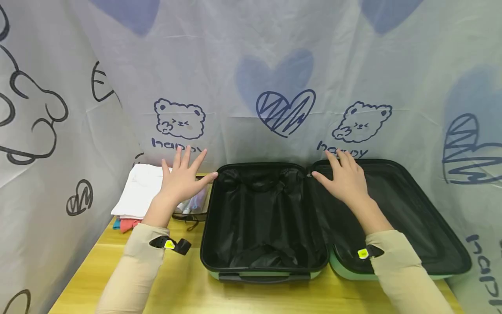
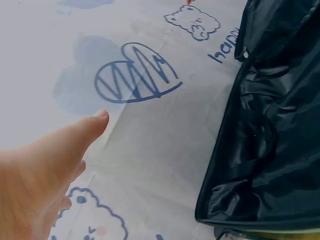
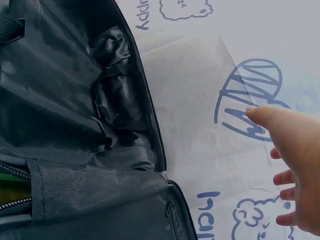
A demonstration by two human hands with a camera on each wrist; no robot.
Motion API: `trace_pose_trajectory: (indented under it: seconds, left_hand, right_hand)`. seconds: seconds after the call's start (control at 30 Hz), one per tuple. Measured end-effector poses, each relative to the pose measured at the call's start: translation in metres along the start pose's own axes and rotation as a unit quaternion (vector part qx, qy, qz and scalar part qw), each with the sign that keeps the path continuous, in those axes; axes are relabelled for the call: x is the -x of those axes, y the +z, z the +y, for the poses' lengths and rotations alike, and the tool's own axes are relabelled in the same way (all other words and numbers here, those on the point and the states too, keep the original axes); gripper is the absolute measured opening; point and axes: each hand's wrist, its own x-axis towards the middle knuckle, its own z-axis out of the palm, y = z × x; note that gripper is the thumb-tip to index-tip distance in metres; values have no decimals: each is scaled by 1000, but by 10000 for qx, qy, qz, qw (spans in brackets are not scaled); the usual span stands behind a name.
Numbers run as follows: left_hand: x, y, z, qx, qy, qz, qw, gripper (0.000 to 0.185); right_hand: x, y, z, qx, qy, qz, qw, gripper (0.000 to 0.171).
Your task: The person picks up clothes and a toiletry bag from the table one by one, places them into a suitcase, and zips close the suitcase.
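A mint-green suitcase (image 1: 270, 275) lies open on the wooden table, both halves lined in black fabric (image 2: 270, 140) (image 3: 55, 100). My left hand (image 1: 182, 179) hovers flat, fingers spread, just left of the case's left half, above a small bag and glasses; it holds nothing (image 2: 45, 170). My right hand (image 1: 344, 176) is spread open over the back left corner of the right half (image 1: 408, 209), empty too (image 3: 295, 165). Whether either palm touches anything beneath it is unclear.
Folded white cloth (image 1: 137, 189) tops a stack with red and blue pieces at the left back. Dark-framed glasses (image 1: 190, 216) lie beside the case. A printed white sheet (image 1: 274, 87) walls off the back and both sides. Bare wooden tabletop (image 1: 176, 288) runs along the front.
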Motion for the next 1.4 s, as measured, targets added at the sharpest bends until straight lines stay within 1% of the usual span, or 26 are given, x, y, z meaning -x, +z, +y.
trace_pose_trajectory:
  seconds: [0.17, 0.33, 0.43, 0.57, 0.67, 0.73, 0.83, 0.9, 0.97, 1.03, 1.13, 1.27, 1.4]
  left_hand:
    - [20, -5, -13, 75, -56, 297, 9995, 84]
    - [43, -7, -30, 356, -172, 731, 9965, 82]
    - [57, -4, -41, 557, -256, 1007, 9930, 79]
    - [73, 2, -54, 864, -407, 1241, 9877, 76]
    - [82, 9, -61, 1326, -480, 1450, 9793, 71]
    - [87, 16, -64, 1698, -483, 1654, 9703, 67]
    - [91, 25, -67, 2211, -496, 1865, 9560, 63]
    - [93, 31, -68, 2404, -550, 1916, 9500, 62]
    - [96, 36, -71, 2503, -625, 1912, 9470, 61]
    - [98, 41, -74, 2539, -698, 1894, 9459, 61]
    - [97, 53, -82, 2542, -825, 1930, 9441, 61]
    - [90, 74, -93, 2628, -1079, 1973, 9383, 61]
    - [81, 91, -99, 2773, -1406, 1897, 9313, 61]
  right_hand:
    - [0, 4, -8, 6, -126, 438, 9990, 71]
    - [-2, 13, -13, 160, -238, 524, 9982, 66]
    - [-2, 20, -15, 328, -277, 442, 9981, 64]
    - [-5, 31, -16, 521, -276, 177, 9981, 64]
    - [-9, 41, -14, 630, -254, -126, 9976, 66]
    - [-11, 48, -10, 690, -241, -332, 9968, 68]
    - [-13, 59, -4, 755, -244, -566, 9952, 70]
    - [-15, 64, 0, 797, -237, -751, 9937, 72]
    - [-16, 68, 2, 818, -217, -936, 9920, 73]
    - [-17, 71, 2, 822, -212, -1102, 9903, 71]
    - [-19, 74, 2, 817, -215, -1276, 9882, 67]
    - [-21, 76, 6, 842, -191, -1438, 9858, 65]
    - [-22, 77, 9, 870, -208, -1538, 9840, 66]
